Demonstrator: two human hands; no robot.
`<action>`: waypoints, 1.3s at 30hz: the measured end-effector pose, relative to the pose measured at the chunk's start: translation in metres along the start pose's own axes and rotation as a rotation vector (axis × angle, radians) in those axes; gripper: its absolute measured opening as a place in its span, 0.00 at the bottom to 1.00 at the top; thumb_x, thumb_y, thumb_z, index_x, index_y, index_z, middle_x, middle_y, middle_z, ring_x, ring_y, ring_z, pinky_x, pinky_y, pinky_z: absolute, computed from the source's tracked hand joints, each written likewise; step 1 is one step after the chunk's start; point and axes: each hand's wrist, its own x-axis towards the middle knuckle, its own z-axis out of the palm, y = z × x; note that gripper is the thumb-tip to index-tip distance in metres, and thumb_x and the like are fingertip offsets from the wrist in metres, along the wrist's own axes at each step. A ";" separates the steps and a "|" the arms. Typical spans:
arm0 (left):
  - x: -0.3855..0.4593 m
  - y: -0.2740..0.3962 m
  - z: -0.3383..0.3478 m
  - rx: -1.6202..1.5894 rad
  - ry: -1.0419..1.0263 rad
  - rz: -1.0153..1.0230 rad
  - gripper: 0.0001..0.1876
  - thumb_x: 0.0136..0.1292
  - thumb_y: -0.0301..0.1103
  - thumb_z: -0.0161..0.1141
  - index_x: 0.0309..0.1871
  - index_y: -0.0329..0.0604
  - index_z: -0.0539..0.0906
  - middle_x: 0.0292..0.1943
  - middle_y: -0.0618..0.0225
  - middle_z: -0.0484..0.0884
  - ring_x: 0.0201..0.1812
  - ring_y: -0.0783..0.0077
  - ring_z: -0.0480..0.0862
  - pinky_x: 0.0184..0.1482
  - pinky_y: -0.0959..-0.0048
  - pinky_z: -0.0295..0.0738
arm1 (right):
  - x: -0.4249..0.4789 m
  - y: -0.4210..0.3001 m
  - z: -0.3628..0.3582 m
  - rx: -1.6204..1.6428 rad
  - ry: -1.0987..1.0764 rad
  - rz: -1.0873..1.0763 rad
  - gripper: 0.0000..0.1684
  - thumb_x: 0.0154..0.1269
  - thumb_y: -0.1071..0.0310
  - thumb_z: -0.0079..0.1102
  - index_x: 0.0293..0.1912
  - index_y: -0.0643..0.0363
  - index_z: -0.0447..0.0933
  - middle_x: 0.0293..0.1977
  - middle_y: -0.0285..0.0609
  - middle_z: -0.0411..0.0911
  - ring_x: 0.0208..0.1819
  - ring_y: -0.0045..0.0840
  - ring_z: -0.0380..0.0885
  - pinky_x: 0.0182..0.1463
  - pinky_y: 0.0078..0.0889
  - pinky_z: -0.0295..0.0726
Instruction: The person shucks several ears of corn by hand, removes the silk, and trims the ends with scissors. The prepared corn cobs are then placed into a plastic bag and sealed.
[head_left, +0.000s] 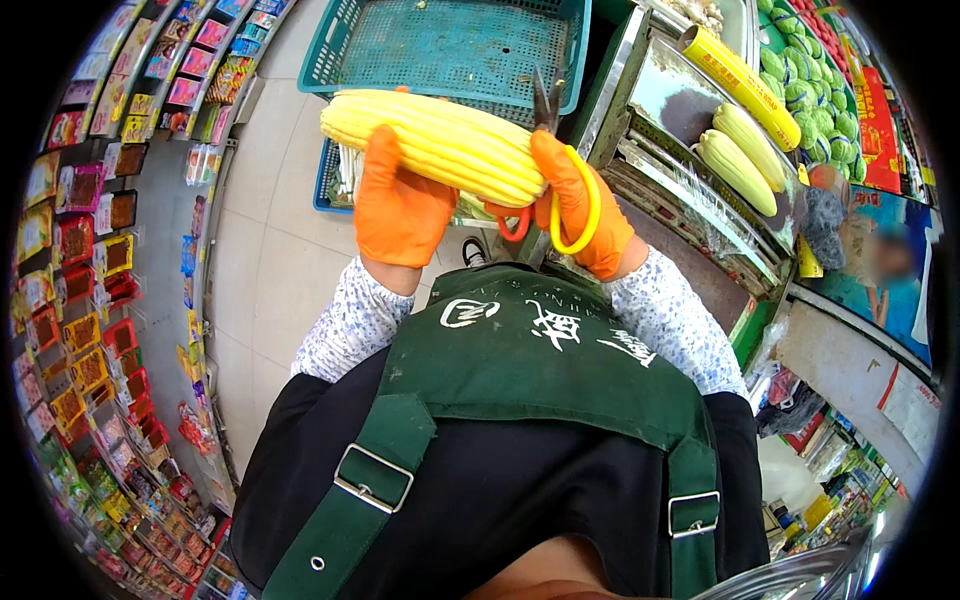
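An ear of yellow corn (442, 146) lies crosswise before my chest, its long rows showing. My left hand (401, 206), in an orange glove, supports it from below near its left end, thumb on the near side. At the other end, my right hand (589, 206), gloved alike, presses its thumb against the corn. That same hand also holds scissors (547, 105), dark blades pointing away from me, with one yellow and one red handle loop hanging below. The fingers behind the corn are mostly hidden.
Beyond the corn sits a teal plastic crate (450, 45); a blue basket (324, 176) is partly below it. On the right-hand counter lie two pale ears of corn (739, 161), a yellow cling-wrap box (742, 86) and bundled green vegetables (814, 90). Packaged-snack shelves (90, 255) line the left.
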 end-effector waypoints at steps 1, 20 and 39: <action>-0.001 0.001 0.001 0.087 -0.004 0.000 0.32 0.75 0.45 0.63 0.75 0.44 0.67 0.72 0.53 0.72 0.74 0.51 0.69 0.77 0.47 0.64 | -0.001 0.005 -0.007 -0.019 0.023 -0.037 0.34 0.74 0.47 0.64 0.64 0.65 0.71 0.49 0.48 0.81 0.40 0.28 0.84 0.39 0.27 0.84; -0.014 -0.028 0.012 0.273 -0.117 -0.103 0.38 0.70 0.33 0.68 0.79 0.49 0.61 0.70 0.60 0.74 0.71 0.57 0.74 0.72 0.52 0.71 | -0.009 0.011 0.004 -0.187 0.285 -0.510 0.19 0.70 0.80 0.59 0.59 0.58 0.75 0.48 0.34 0.77 0.45 0.15 0.74 0.51 0.21 0.76; -0.029 -0.032 0.009 0.811 -0.084 -0.084 0.39 0.59 0.30 0.80 0.71 0.40 0.70 0.61 0.62 0.82 0.60 0.69 0.83 0.62 0.67 0.80 | -0.013 -0.028 -0.012 -0.829 0.105 -0.466 0.33 0.58 0.74 0.71 0.64 0.57 0.76 0.42 0.43 0.85 0.41 0.31 0.85 0.51 0.30 0.82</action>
